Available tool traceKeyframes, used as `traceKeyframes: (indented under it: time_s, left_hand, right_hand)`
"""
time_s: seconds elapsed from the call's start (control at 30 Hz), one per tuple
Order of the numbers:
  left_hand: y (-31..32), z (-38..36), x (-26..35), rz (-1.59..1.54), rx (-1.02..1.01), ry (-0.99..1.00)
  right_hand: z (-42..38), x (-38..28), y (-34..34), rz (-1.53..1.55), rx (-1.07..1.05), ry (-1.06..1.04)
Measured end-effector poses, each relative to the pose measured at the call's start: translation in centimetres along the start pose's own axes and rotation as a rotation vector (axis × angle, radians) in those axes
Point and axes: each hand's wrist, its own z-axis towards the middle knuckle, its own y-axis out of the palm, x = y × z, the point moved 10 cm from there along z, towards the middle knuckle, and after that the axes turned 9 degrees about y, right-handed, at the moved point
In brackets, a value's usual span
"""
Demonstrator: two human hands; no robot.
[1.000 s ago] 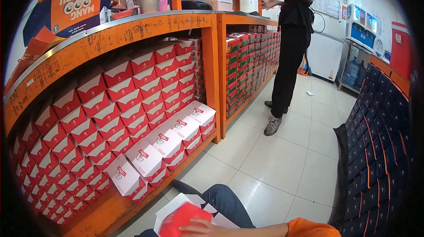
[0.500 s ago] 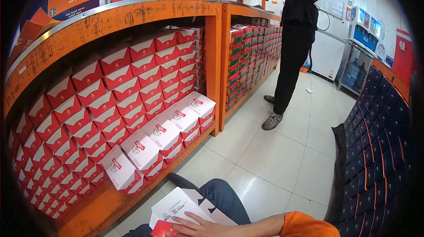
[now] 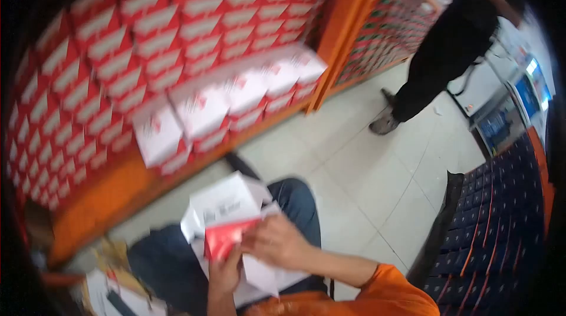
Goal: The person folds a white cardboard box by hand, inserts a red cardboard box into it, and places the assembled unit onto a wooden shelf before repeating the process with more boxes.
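Sitting with knees bent in dark blue cloth trousers (image 3: 298, 204), working over the lap on a partly folded white-and-red cardboard carton (image 3: 221, 203). Gripping its glossy red panel (image 3: 223, 240) near the bottom edge with the bare left hand (image 3: 224, 273), thumb laid against the red. Bending the fingers of the bare right hand (image 3: 277, 242) over the same panel's right side, touching it; too blurred, in fairness, to tell whether pinching it or only pressing. Bears small dark print on the white panel (image 3: 233, 197) just beyond the red one.

Reaching in from an orange cloth sleeve (image 3: 392, 289) with the right arm. Facing, past the carton, a front row of white-topped, red-sided cardboard boxes (image 3: 200, 107) on an orange shelf (image 3: 106, 213), set before a tall wall of stacked red-and-white boxes (image 3: 141, 27). Seeing, well apart across pale floor tiles (image 3: 359, 192), a standing person in black clothes (image 3: 448, 48). Noting, at far right, a bank of stacked navy-blue pieces (image 3: 483, 227) with thin orange edges.
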Motion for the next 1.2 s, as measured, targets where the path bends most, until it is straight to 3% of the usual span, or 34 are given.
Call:
traceKeyframes:
  time_s: [0.03, 0.07, 0.1, 0.13, 0.17, 0.2, 0.23, 0.27, 0.3, 0.33, 0.37, 0.4, 0.47, 0.5, 0.63, 0.7, 0.73, 0.77, 0.8, 0.83, 0.87, 0.9, 0.93, 0.97, 1.03, 1.07, 1.1, 1.17, 1.2]
  left_hand:
    - [-0.6, -0.5, -0.6, 0.002, 0.032, -0.075]
    - [-1.5, -0.8, -0.6, 0.513, -0.234, 0.085]
    - [-0.2, -0.9, -1.3, -0.089, -0.124, -0.146]
    - [-0.8, -0.9, -1.7, -0.085, -0.009, -0.238]
    - [-0.9, -0.7, -0.7, 0.051, -0.017, -0.175]
    - [0.4, 0.3, 0.6, 0.208, -0.235, -0.004]
    - [0.1, 0.8, -0.1, 0.206, -0.208, -0.014]
    - [0.2, 1.3, -0.3, 0.208, -0.173, 0.037]
    - [0.5, 2.1, 0.1, 0.211, -0.148, 0.094]
    - [0.4, 2.8, -0.7, 0.046, -0.097, -0.056]
    - [-0.1, 3.5, -1.0, 0.041, -0.093, -0.043]
    - [-1.3, 4.3, -1.0, 0.173, -0.065, 0.077]
    - [-2.6, 4.6, -3.3, 0.337, -0.131, 0.239]
    - [-1.8, 4.4, -3.4, 0.332, -0.145, 0.226]
    - [0.9, 3.4, -4.0, 0.106, -0.281, 0.104]
    - [3.1, 2.0, -1.9, 0.900, -0.506, 0.395]
    - [3.0, 1.3, -0.5, 1.188, -0.588, 0.514]
    - [1.0, 1.6, -0.7, 0.799, -0.776, 0.387]
    - [-1.9, 1.3, -0.3, 0.397, -0.933, 0.253]
    - [-6.4, 0.3, 0.4, 0.399, -0.933, 0.255]
    - [-11.8, -0.4, 0.9, 0.050, -0.795, 0.059]
    - [-14.6, -0.6, 0.4, -0.294, -0.639, -0.144]
    - [-13.5, -0.5, 5.1, -0.154, -0.701, 0.161]
    - [-16.8, -1.4, 4.5, 0.071, -0.333, 0.115]
    - [-13.9, 1.1, 4.8, 0.070, -0.304, 0.173]
    - [-5.1, 9.3, 3.8, 0.066, -0.277, 0.235]
    - [-5.1, 5.7, 3.8, 0.063, -0.253, 0.296]
    - [-3.1, 0.1, 3.1, 0.046, -0.210, 0.410]
    - [-3.0, -0.2, 3.9, 0.034, -0.189, 0.464]
  right_hand:
    - [0.2, 0.5, 0.0, 0.023, 0.013, 0.022]
    - [0.7, 1.1, 0.0, 0.132, -0.017, 0.078]
    - [1.2, 1.7, -0.2, 0.230, -0.042, 0.129]
    - [1.1, 3.0, 0.9, 0.324, -0.169, 0.250]
    - [0.7, 4.1, 2.2, 0.408, -0.290, 0.367]
    - [0.7, 5.3, 3.0, 0.475, -0.332, 0.417]
    - [0.6, 6.1, 3.5, 0.531, -0.362, 0.463]
    - [-1.8, 9.2, 4.6, 0.907, -0.234, 0.698]
    - [-2.6, 9.4, 4.5, 0.910, -0.241, 0.697]
    - [-2.8, 9.2, 3.4, 0.893, -0.192, 0.610]
    - [-2.5, 9.4, 2.1, 0.875, -0.147, 0.518]
    - [-1.5, 6.1, 2.3, 0.513, -0.491, 0.224]
    - [-0.2, 4.5, 2.2, 0.143, -0.489, 0.198]
    - [0.0, 5.0, 1.9, 0.018, -0.461, 0.202]
    - [2.5, 5.4, 1.6, -0.047, -0.412, 0.259]
    - [1.8, 3.3, 4.8, 0.066, -0.757, 0.227]
    - [1.9, 3.1, 5.0, -0.031, -0.803, 0.199]
    - [1.8, 3.3, 5.0, -0.029, -0.804, 0.195]
    - [1.9, 4.7, 4.2, 0.111, -0.718, 0.336]
    - [1.7, 6.5, 3.5, 0.247, -0.625, 0.474]
    - [1.7, 7.5, 2.4, 0.317, -0.445, 0.407]
    - [0.9, 8.1, 2.9, 0.312, -0.439, 0.410]
    - [-0.5, 10.3, 2.3, 0.674, -0.231, 0.663]
    - [-2.8, 12.3, 2.5, 1.033, 0.003, 0.902]
    - [-5.3, 12.1, 5.8, 1.109, -0.127, 0.935]
    - [-6.0, 11.2, 7.8, 1.177, -0.261, 0.963]
    - [-6.4, 9.9, 9.6, 1.055, -0.466, 1.052]
    - [-4.7, 8.5, 8.8, 0.698, -0.374, 1.008]
    - [-1.6, 6.9, 6.4, 0.646, -0.066, 0.808]
